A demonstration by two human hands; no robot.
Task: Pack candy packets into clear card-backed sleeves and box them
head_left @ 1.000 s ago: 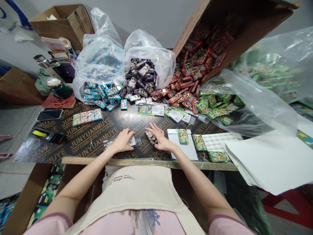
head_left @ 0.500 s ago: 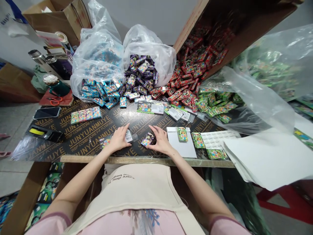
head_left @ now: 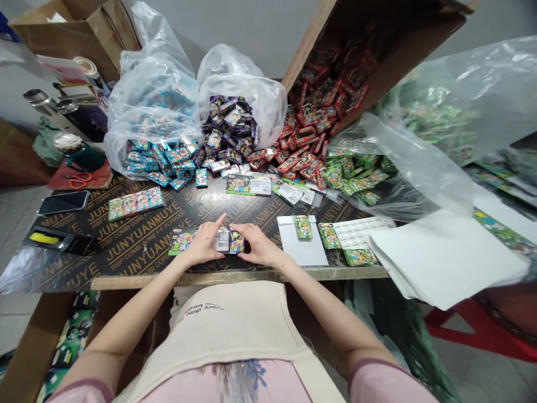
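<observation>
A flat printed packaging sleeve (head_left: 179,242), with a clear section and a white barcode label, lies on the dark plywood table. My left hand (head_left: 203,244) is over its middle, thumb at the near edge and fingers at the far edge, gripping it. Between the thumb and fingers of my right hand (head_left: 260,246) is a small purple candy box (head_left: 237,240), pressed up to the sleeve's right end. Whether the box is inside the sleeve or only against it, I cannot tell. A white card (head_left: 300,249) with a green candy box (head_left: 304,228) on it lies right of my right hand.
Behind are heaps of blue boxes (head_left: 163,162), purple boxes (head_left: 230,131), red boxes (head_left: 308,140) and green boxes (head_left: 352,173). More sleeves (head_left: 248,185) lie before them. At left are a phone (head_left: 64,202), a black tape dispenser (head_left: 59,239) and scissors (head_left: 78,179); white sheets (head_left: 448,257) lie right.
My right hand has moved left with the purple box, bringing it from apart to the sleeve's right end. My left hand stays on the sleeve. The whole view has shifted slightly.
</observation>
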